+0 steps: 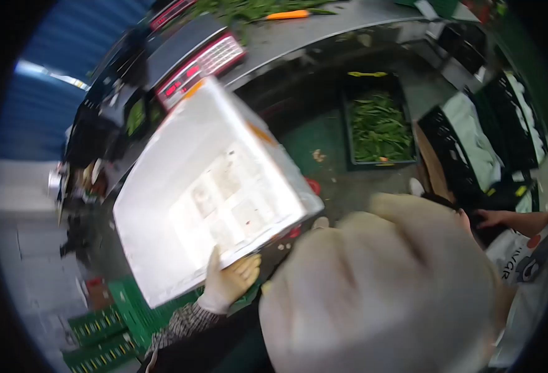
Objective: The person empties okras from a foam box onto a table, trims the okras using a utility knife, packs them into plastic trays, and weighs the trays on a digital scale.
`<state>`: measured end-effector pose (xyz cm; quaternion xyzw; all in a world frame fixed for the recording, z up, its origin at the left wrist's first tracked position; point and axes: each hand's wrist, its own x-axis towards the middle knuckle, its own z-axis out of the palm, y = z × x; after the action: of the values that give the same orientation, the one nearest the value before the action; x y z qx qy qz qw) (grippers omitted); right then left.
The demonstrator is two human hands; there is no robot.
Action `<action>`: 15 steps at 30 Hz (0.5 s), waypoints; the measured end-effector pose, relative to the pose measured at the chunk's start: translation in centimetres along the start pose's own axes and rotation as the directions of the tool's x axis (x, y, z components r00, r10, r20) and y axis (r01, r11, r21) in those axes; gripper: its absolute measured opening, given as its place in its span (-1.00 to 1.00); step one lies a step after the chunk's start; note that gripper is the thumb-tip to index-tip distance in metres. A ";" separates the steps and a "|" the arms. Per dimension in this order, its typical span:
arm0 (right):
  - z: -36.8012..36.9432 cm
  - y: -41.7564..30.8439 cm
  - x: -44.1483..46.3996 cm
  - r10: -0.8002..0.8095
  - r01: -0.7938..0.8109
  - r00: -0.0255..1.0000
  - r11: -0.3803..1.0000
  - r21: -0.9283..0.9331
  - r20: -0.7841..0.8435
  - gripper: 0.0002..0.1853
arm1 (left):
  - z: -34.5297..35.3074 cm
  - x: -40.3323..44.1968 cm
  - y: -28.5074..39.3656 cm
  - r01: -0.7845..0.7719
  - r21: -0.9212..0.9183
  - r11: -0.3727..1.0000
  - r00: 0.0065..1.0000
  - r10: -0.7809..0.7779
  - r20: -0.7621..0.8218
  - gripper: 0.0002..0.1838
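My left hand [229, 285], in a pale glove, grips the near rim of a white foam box [162, 205]. The thumb lies over the edge and the fingers curl against the outer side. The box is tilted, its opening facing me, with dark specks and stains on the inner bottom. Close to the camera, my gloved right hand [380, 289] looms large and blurred. Its fingers are curled into a fist, apart from the box in this view, and whatever they may hold is hidden.
Behind the box, a scale [202, 65] with red digits stands on a metal table [324, 30], with green leaves and an orange-handled knife [288, 15]. A dark crate [380, 163] of greens sits on the floor. A person [523, 255] is at right; green crates [131, 304] at lower left.
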<state>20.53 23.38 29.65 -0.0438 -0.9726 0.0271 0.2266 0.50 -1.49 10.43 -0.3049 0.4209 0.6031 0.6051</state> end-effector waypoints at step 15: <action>5.6 -5.2 13.7 -0.732 0.642 0.636 0.677 0.360 0.245 -0.87 | -1.9 0.0 5.1 0.197 -0.014 0.980 0.893 -0.174 0.414 -0.41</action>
<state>5.42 19.34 31.03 0.3660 -0.9278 0.0631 0.0358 -4.81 -2.73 10.29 -0.2267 0.2362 0.6046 0.7261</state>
